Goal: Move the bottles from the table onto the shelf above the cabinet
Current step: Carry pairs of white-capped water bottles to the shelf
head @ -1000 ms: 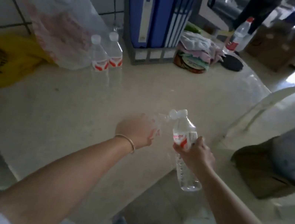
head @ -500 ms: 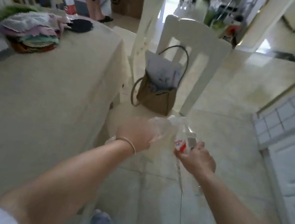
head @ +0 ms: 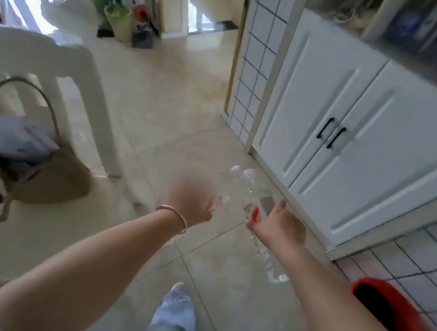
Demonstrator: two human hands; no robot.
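Observation:
I carry two clear plastic water bottles with white caps and red-and-white labels over the tiled floor. My left hand (head: pixel 191 201), blurred by motion, grips one bottle (head: pixel 223 192) around its middle. My right hand (head: pixel 278 223) grips the other bottle (head: pixel 255 197), whose base (head: pixel 272 269) hangs down below my wrist. Both caps point toward the white cabinet (head: pixel 346 105) with two doors and black handles at right. The shelf (head: pixel 433 83) above the cabinet runs along the upper right, with blurred things on it.
A white chair (head: pixel 61 75) with a brown bag (head: pixel 45 174) on its seat stands at left. A red bucket (head: pixel 389 312) sits on the floor at lower right. My leg in light jeans (head: pixel 170 322) steps forward. Bins and clutter stand at the far back left.
My view has swung right, from the table past the chair to the cabinet. Both hands still hold their bottles and have stayed in front of me.

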